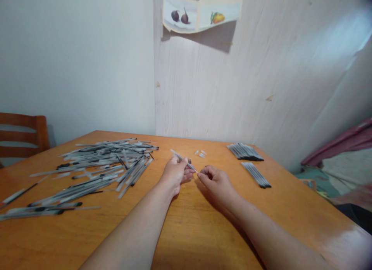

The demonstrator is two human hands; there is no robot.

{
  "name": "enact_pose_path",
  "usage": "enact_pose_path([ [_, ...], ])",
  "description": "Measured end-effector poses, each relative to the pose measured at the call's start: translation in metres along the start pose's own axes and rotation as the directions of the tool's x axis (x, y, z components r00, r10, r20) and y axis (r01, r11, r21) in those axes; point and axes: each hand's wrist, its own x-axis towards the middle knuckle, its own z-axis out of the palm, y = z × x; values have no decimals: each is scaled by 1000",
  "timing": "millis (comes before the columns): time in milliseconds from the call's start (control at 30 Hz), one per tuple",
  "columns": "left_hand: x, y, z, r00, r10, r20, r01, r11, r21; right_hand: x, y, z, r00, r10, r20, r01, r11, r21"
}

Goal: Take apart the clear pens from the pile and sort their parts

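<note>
The left hand (174, 173) is pinching 1 slim translucent pen (176, 154) between thumb and fingers above the middle of the tabletop (186, 231), its narrow end pointing right and near. The right hand (216, 181) is curling inward, with thumb and forefinger meeting at the pale tip (196, 171); whether they are gripping it I cannot tell. The step in hand seems to be working on that tip, either fitting or drawing out a part. The next move is probably calling for a firm left pinch and a straight line between both hands. Just beyond, small whitish pieces (201, 155) are lying loose. A jumbled pen pile (107, 150) is spreading across the left, while 2 aligned pen groups, 1 far (244, 152) and 1 nearer (256, 174), are lying right.
</note>
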Motion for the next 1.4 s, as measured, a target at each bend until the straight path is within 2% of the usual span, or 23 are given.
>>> enact_pose_path([
  [167, 3, 6, -5, 996, 46, -72, -46, 999, 3, -2, -6, -6, 999, 51, 9, -51, 997, -56],
  [333, 9, 22, -19, 977, 99, -190, -104, 995, -13, -5, -11, -12, 999, 21, 33, -18, 995, -97],
  [600, 19, 37, -42, 893, 204, -401, -224, 975, -4, -5, -8, -17, 999, 28, 36, -22, 987, -160],
  [800, 22, 36, -44, 893, 195, -406, -214, 977, -2, -4, -4, -13, 987, 146, -68, -160, 924, -346],
  [933, 22, 35, -42, 896, 180, -406, -191, 981, 13, 0, 0, -8, 978, 195, -69, -204, 858, -472],
  [1200, 23, 32, -42, 905, 180, -385, -200, 980, -11, 6, 0, 2, 968, 245, -53, -224, 747, -626],
  [1400, 26, 29, -43, 907, 179, -381, -201, 979, -18, 7, 0, 6, 968, 250, -31, -207, 719, -663],
])
